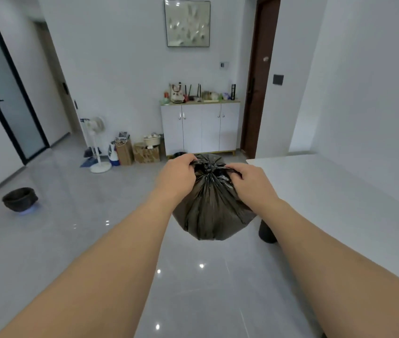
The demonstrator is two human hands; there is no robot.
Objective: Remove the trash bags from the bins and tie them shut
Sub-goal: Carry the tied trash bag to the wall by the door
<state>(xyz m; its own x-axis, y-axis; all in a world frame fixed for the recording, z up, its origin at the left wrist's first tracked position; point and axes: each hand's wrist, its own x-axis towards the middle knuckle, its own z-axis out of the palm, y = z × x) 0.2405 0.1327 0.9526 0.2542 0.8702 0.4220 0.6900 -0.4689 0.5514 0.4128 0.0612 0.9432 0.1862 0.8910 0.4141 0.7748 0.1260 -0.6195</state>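
A full black trash bag [211, 208] hangs in the air in front of me, its neck gathered into a knot [208, 166] at the top. My left hand [177, 176] pinches one twisted end of the bag's neck left of the knot. On the other side my right hand [250, 182] pinches the other end. A small bin [20, 199] lined with a black bag stands on the floor at the far left. Another dark bin [267, 232] peeks out below my right forearm, partly hidden by the bag.
A white table [339, 191] fills the right side. At the back wall stand a white cabinet [200, 128], cardboard boxes [146, 152] and a standing fan [97, 142]. Glossy grey tile floor [71, 240] stretches between me and them.
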